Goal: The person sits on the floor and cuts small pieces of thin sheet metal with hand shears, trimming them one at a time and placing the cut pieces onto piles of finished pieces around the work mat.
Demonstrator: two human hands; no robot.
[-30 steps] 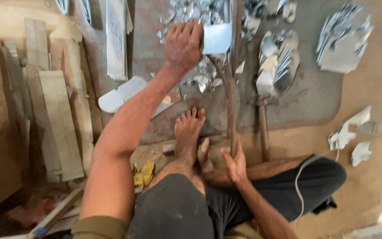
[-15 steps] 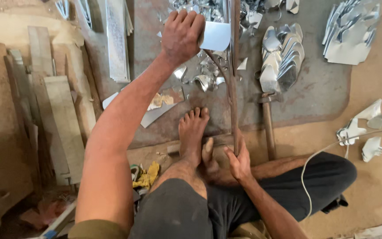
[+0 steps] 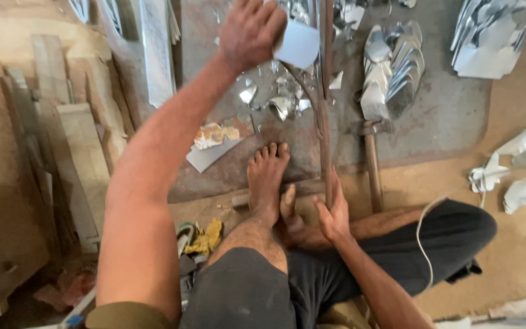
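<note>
While the person sits on the floor, the left hand grips a pale sheet-metal piece just left of the upright shear blade — the right hand, nearer the body, clasps its long handle.

Shiny metal sheet piece, dull rusty iron shear handle, rough weathered wooden planks.

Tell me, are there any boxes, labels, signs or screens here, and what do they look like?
None can be seen: no packages, labels, signs or screens.
Only bare things show: the flat shiny sheet-metal piece in the left hand, and the stack of cut silver metal shapes on the grey floor mat.
</note>
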